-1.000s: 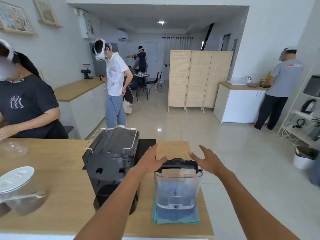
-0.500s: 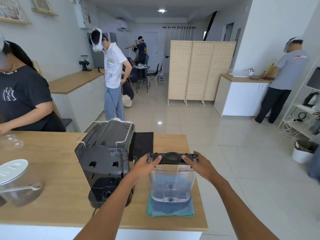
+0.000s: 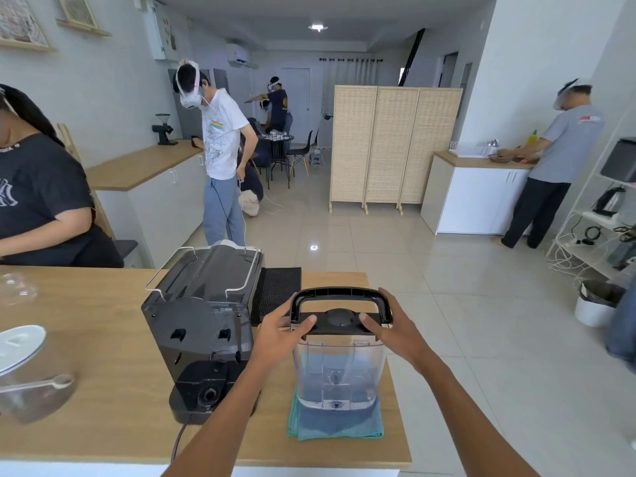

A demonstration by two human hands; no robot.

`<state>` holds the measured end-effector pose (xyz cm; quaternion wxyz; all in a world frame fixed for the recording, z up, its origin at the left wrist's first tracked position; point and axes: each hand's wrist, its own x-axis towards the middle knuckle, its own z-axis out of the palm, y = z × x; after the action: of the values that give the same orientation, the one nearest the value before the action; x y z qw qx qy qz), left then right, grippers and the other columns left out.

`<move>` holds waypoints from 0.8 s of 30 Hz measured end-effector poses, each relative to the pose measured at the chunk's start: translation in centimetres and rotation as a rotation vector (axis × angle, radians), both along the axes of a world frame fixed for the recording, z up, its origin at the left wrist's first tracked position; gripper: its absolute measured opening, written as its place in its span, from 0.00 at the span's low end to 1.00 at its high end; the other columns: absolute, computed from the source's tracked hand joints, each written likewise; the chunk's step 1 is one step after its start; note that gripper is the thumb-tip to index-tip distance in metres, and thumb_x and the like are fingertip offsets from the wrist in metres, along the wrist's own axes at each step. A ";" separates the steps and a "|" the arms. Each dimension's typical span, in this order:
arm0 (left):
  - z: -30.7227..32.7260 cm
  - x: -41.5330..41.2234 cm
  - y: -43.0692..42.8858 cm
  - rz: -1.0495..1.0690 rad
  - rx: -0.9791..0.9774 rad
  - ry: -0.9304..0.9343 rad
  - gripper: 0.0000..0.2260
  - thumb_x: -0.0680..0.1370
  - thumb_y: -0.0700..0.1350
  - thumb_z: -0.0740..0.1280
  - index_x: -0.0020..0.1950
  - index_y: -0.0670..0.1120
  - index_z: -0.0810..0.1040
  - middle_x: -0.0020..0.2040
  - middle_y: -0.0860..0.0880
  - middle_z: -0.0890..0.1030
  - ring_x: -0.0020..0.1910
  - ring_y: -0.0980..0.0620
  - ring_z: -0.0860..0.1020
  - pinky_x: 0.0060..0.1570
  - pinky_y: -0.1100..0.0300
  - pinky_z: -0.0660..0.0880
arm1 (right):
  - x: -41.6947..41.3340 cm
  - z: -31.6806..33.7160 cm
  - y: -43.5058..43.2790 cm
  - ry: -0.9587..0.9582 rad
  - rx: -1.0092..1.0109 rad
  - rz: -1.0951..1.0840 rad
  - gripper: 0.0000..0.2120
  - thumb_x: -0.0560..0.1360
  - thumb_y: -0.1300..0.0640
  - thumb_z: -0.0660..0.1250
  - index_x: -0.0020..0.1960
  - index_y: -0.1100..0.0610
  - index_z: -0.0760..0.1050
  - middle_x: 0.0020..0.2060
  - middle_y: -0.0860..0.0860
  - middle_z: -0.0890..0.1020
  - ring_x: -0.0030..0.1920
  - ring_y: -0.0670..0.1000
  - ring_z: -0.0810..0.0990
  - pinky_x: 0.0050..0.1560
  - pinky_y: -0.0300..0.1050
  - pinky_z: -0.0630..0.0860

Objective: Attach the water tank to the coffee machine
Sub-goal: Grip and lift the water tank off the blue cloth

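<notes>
On the table (image 3: 86,390), the water tank (image 3: 339,370) is sitting on a teal cloth (image 3: 335,425), right beside the coffee machine (image 3: 203,325) and not attached yet. Left hand (image 3: 280,333) and right hand (image 3: 395,333) are gripping its lid, so the lift and docking are still to do, I'd say.

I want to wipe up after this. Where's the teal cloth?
In the head view the teal cloth lies on the wooden counter, under the water tank, right of the coffee machine.
</notes>
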<state>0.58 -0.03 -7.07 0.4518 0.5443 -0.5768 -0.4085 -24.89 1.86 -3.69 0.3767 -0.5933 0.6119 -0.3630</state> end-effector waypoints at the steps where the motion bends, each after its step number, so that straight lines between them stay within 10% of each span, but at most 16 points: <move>1: 0.0 0.0 0.0 0.009 -0.031 0.002 0.26 0.72 0.51 0.78 0.65 0.66 0.74 0.57 0.54 0.86 0.57 0.54 0.84 0.57 0.58 0.81 | 0.1 0.0 0.0 -0.006 -0.006 -0.015 0.38 0.71 0.35 0.69 0.77 0.40 0.58 0.70 0.43 0.73 0.69 0.51 0.73 0.68 0.49 0.71; 11: 0.3 -0.3 1.1 0.080 -0.157 0.015 0.25 0.66 0.41 0.82 0.59 0.58 0.81 0.43 0.67 0.85 0.49 0.72 0.81 0.48 0.75 0.76 | 1.2 0.0 -0.5 -0.057 -0.082 -0.112 0.34 0.75 0.33 0.60 0.78 0.42 0.59 0.76 0.48 0.68 0.75 0.54 0.66 0.72 0.52 0.65; 16: 0.3 -0.6 0.9 0.147 -0.190 0.057 0.18 0.69 0.41 0.81 0.58 0.45 0.86 0.50 0.53 0.88 0.51 0.62 0.85 0.51 0.69 0.79 | 1.1 0.0 -0.4 -0.080 -0.099 -0.112 0.31 0.77 0.34 0.60 0.77 0.41 0.61 0.75 0.47 0.68 0.75 0.53 0.66 0.70 0.48 0.64; 24: 1.1 -1.2 0.4 0.220 -0.224 -0.002 0.17 0.69 0.42 0.81 0.56 0.49 0.86 0.48 0.55 0.87 0.47 0.66 0.84 0.47 0.71 0.79 | 0.9 0.0 -0.7 -0.042 -0.092 -0.118 0.30 0.76 0.32 0.59 0.75 0.40 0.65 0.66 0.48 0.78 0.66 0.52 0.75 0.69 0.50 0.72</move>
<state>-0.66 0.32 -5.97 0.5512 0.5506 -0.5563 -0.2891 -24.04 1.11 -3.73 0.3399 -0.5650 0.6204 -0.4248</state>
